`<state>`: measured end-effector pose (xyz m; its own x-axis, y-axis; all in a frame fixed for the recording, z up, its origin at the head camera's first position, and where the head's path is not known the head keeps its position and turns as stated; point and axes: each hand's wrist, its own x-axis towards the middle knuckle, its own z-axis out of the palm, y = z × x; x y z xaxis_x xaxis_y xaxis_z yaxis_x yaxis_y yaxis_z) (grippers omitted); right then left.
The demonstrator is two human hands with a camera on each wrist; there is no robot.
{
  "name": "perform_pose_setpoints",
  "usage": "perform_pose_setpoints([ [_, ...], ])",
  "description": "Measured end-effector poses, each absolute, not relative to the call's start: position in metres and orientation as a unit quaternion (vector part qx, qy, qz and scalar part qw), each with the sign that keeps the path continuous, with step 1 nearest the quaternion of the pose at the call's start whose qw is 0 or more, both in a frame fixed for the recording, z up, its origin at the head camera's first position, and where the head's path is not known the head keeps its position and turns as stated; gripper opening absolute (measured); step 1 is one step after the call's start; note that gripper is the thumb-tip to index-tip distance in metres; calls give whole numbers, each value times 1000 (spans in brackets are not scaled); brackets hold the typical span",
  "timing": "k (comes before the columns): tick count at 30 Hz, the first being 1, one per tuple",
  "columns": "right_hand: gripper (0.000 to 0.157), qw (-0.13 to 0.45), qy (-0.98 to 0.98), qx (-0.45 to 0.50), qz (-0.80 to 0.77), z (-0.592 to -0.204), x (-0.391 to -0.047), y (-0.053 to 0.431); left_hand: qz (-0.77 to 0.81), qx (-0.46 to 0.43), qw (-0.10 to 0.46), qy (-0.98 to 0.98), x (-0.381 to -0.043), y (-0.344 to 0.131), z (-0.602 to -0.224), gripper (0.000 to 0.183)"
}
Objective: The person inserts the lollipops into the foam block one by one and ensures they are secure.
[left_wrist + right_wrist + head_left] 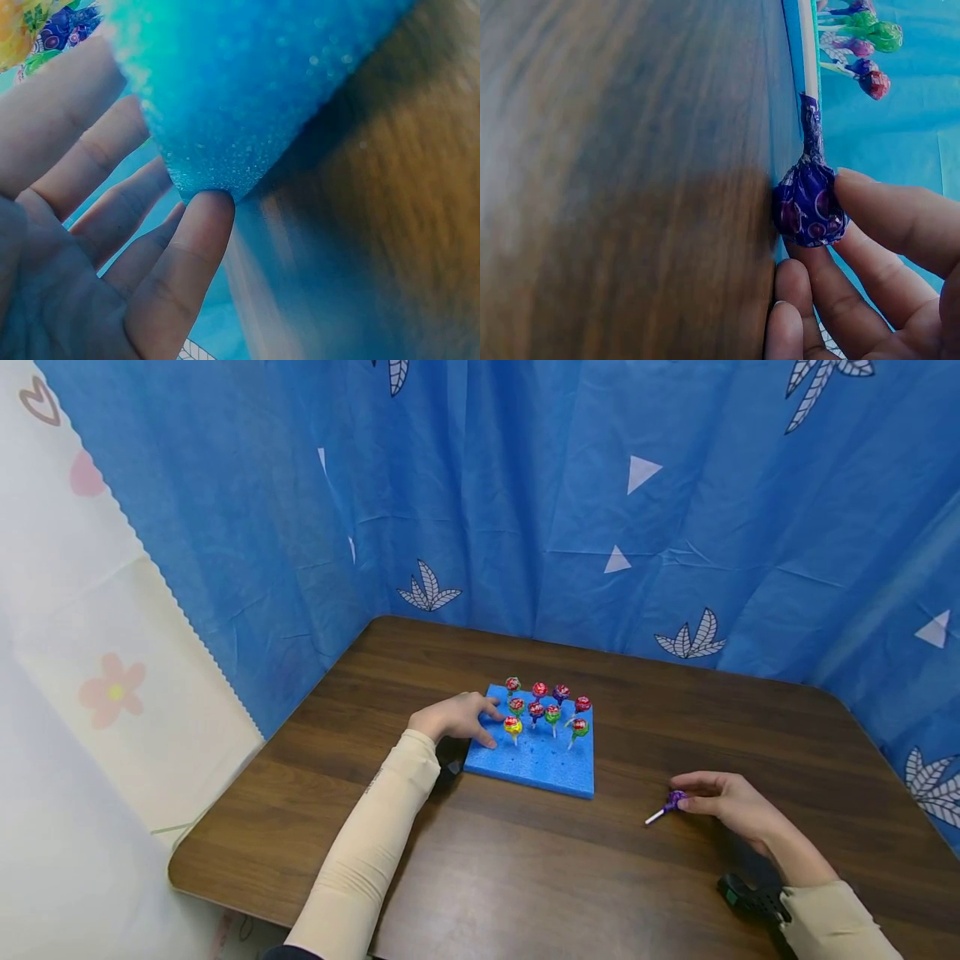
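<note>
My left hand (459,716) rests at the left side of a blue foam board (536,768), its fingers spread over the edge and surface. The left wrist view shows fingertips touching a corner of the foam (247,82). Several wrapped lollipops stand upright in the board, among them a yellow one (513,725) near the left hand and a green one (580,727) at the right. To the right of the board, my right hand (723,803) pinches the wrapped head of a purple lollipop (810,206) between thumb and fingers, low at the tabletop. Its white stick (656,817) points toward the board.
Brown wood-grain table (637,893) lies under everything, with a rounded corner at the far right. A blue curtain (525,510) with leaf prints hangs behind it, and a pale curtain (97,635) on the left. A dark strap device (750,897) sits by the right wrist.
</note>
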<state>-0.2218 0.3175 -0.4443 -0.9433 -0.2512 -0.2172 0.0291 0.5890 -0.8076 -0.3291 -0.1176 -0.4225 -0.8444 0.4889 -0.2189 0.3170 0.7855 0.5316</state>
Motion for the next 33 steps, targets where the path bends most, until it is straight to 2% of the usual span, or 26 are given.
perform_pose_setpoints([
  [18,45,166,874,-57,-453,-446,-221,318,252,212,180,927,-328,-118,-422,53],
  [33,46,146,885,-38,-440,-442,-220,313,249,211,179,928,-328,-118,-422,53],
])
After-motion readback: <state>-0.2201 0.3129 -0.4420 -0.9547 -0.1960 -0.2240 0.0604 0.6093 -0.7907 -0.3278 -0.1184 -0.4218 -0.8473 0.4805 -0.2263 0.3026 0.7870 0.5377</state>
